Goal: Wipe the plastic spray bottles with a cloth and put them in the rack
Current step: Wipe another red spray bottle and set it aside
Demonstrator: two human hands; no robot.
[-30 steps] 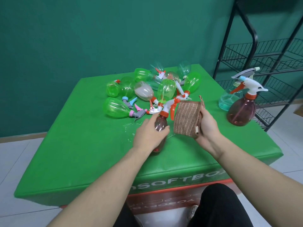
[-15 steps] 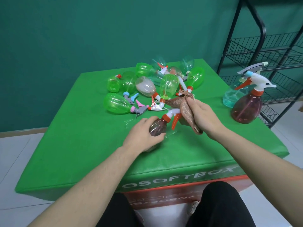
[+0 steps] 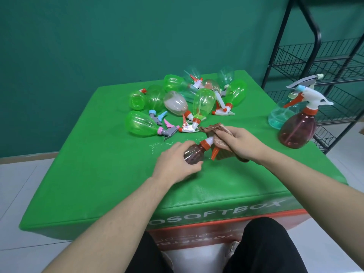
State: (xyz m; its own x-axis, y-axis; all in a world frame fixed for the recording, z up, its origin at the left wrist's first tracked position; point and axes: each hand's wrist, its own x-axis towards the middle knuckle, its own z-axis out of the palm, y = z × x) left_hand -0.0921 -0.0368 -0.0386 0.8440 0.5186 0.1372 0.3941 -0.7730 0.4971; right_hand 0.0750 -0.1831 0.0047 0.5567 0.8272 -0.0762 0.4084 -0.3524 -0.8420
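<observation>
Against the pile of bottles, my left hand sits just in front, fingers still curled round the brown bottle lying on the green box. My right hand, holding the cloth bunched, has moved onto the bottle's white spray head, covering more of it than before. Far right stands the rack.

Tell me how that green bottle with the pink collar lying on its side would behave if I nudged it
The green bottle with the pink collar would probably roll, since it lies on its rounded side, though its trigger head may stop it. It looks empty, so likely light and easy to skid across the smooth green mat.
</observation>
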